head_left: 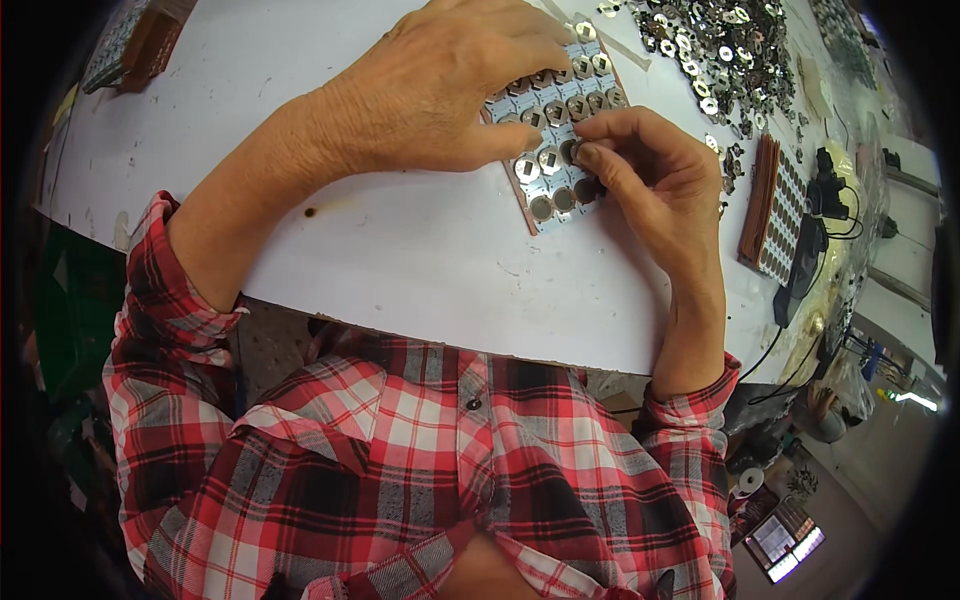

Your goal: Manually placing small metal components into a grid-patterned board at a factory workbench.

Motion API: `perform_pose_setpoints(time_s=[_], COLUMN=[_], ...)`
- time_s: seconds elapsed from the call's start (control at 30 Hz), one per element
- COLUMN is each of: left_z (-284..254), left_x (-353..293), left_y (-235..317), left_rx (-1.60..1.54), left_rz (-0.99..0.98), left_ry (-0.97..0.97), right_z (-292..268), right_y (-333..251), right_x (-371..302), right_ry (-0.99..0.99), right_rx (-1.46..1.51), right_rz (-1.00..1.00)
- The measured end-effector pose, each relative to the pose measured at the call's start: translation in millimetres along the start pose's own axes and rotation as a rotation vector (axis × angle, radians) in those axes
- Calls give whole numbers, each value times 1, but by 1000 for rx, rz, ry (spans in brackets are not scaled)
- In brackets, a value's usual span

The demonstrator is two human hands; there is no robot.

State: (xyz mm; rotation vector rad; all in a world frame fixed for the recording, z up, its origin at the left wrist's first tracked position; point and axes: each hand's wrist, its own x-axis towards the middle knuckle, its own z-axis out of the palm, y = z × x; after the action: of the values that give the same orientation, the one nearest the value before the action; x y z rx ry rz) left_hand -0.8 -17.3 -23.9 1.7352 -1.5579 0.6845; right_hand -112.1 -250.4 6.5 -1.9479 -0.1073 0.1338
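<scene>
Panel [562,178], metal pieces [735,60] on white table [420,265]

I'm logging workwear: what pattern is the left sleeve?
Left sleeve: red, black, grey and white plaid; best in head view.

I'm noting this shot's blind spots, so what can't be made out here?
All in the head view:
Board: part of its upper area is hidden under the left hand.
Right hand: its own thumb and fingers hide whether it grips anything.
Metal pile: pieces too small and jumbled to count.
Stack at upper left: cut off by the top edge.
Bright rectangle, lower right: too small to read.
</scene>
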Motion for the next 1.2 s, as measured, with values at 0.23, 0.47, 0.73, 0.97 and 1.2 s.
perform_pose_setpoints(time_s=[0.23, 0.47, 0.73, 0.97, 1.2], left_z=[-17, -16, -18, -10, -13], left_x=[22, 20, 23, 20, 18], left_y=[22, 21, 25, 29, 28], left_rx=[-92, -70, -63, -21, 37], left_rz=[-445, -431, -479, -463, -479], left_ry=[-363, -359, -398, -349, -373], right_z=[-4, 3, -2, -6, 0], right_y=[5, 1, 4, 7, 3], right_x=[-2, -3, -1, -2, -2], right_ry=[27, 75, 6, -11, 2], right_rx=[5, 9, -181, -113, -170], right_rz=[12, 7, -77, -78, -130])
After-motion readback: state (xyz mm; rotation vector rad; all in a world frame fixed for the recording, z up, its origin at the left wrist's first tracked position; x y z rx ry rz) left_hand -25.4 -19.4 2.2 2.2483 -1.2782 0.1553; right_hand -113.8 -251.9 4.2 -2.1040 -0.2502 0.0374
